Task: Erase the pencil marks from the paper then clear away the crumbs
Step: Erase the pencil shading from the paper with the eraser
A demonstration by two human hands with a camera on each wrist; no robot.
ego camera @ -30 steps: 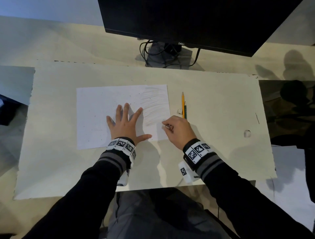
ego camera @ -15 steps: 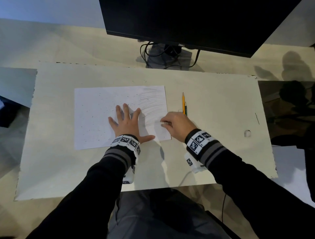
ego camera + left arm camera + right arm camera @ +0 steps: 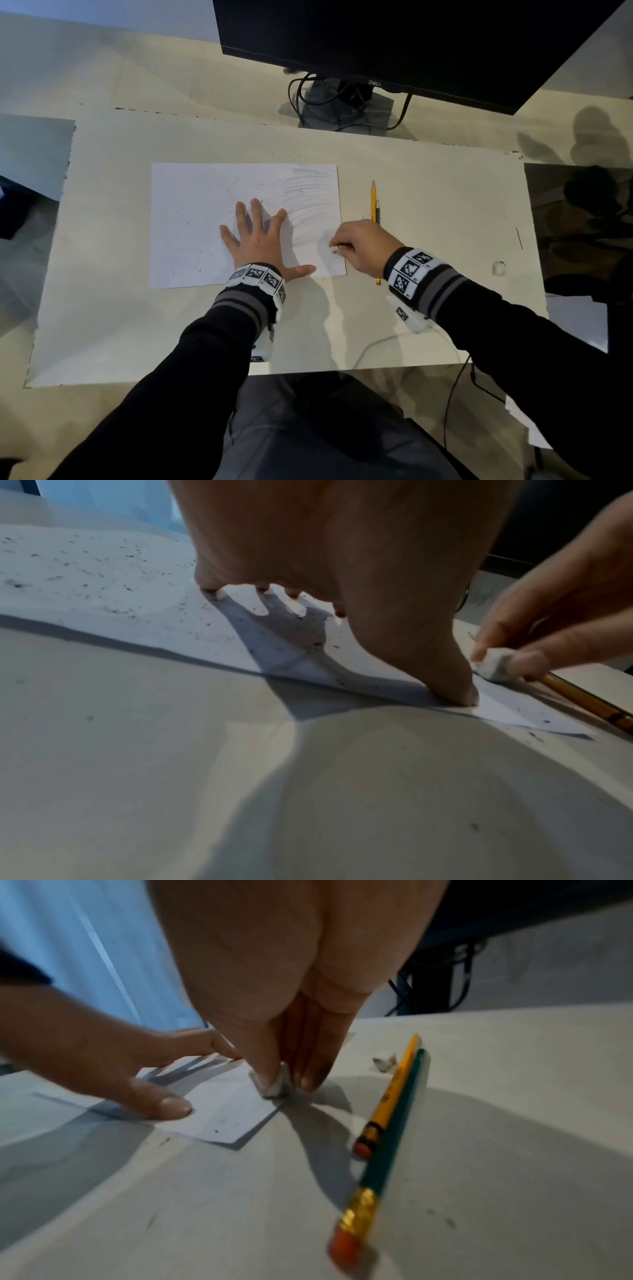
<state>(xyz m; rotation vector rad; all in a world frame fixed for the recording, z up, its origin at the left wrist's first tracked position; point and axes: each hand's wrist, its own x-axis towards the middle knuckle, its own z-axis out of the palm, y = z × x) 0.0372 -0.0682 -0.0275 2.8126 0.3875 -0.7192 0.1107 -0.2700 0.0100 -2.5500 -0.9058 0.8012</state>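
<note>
A white sheet of paper [image 3: 205, 219] lies on the pale board, with faint pencil strokes [image 3: 310, 198] on its right part and dark crumbs [image 3: 191, 222] scattered over the left part. My left hand [image 3: 257, 236] lies flat on the paper, fingers spread, pressing it down. My right hand [image 3: 359, 246] pinches a small white eraser [image 3: 279, 1085] between thumb and fingers, its tip down on the paper's near right corner. In the left wrist view the eraser [image 3: 496, 665] sits just right of my left thumb [image 3: 459, 691].
A yellow pencil [image 3: 373, 202] and a green pencil [image 3: 390, 1123] lie side by side just right of the paper. A small white eraser scrap [image 3: 383, 1062] lies by them. A black monitor [image 3: 411, 44] on its stand with cables stands behind. Another small white piece [image 3: 498, 268] sits at the right.
My right hand with the eraser has slid leftward from off the sheet's right edge onto the lower right corner of the paper. The left hand has stayed flat on the sheet.
</note>
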